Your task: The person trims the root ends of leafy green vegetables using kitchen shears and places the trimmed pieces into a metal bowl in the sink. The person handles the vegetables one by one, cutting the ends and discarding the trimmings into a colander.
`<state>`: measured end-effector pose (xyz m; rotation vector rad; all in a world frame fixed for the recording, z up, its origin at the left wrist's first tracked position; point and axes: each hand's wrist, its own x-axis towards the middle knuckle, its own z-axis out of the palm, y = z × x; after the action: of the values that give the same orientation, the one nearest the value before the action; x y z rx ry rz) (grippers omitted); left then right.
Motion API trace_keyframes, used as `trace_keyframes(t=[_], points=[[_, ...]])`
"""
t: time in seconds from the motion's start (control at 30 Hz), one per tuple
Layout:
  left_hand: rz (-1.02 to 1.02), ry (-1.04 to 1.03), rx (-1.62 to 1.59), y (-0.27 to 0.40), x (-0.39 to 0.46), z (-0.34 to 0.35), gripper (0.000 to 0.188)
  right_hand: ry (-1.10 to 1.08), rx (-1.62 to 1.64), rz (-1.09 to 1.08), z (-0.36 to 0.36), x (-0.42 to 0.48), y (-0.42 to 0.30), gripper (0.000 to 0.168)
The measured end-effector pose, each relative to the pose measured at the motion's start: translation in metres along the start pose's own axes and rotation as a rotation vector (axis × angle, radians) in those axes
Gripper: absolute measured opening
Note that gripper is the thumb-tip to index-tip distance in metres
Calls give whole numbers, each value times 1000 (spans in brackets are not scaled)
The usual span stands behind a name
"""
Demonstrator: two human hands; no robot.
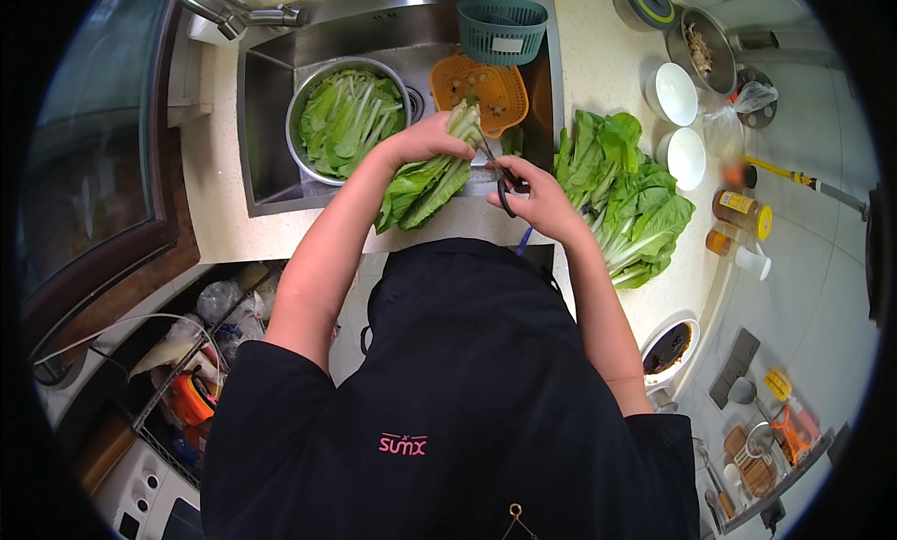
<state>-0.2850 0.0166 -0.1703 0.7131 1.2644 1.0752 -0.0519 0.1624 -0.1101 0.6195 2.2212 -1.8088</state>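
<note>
My left hand (438,139) grips a bunch of leafy greens (429,193) by its pale stems, root end up, over the sink's front edge. In my right hand (532,197) is a pair of black-handled scissors (506,182), its blades up against the stem ends. Behind my left hand, a round metal pot (293,130) full of loose green leaves (350,119) stands in the sink (270,179). An orange plastic basket (517,98) with small pale scraps in it sits in the sink's right part. More leafy greens (624,197) lie on the counter beside my right hand.
A green strainer basket (501,32) hangs over the sink's back right, and a faucet (242,18) reaches in at the left. Two white bowls (675,95), a metal bowl (722,63), a yellow-lidded jar (743,214) and a dish of dark sauce (669,347) line the counter's right side.
</note>
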Motion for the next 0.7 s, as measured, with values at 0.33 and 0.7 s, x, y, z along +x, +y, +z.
trace_keyframes(t=[0.33,0.7], points=[[102,47,118,24,-15,6,39,75,-303,-86,-8,-12,-42,65],[157,32,524,36,-15,27,35,-23,-391,-76,-9,3,-67,55]])
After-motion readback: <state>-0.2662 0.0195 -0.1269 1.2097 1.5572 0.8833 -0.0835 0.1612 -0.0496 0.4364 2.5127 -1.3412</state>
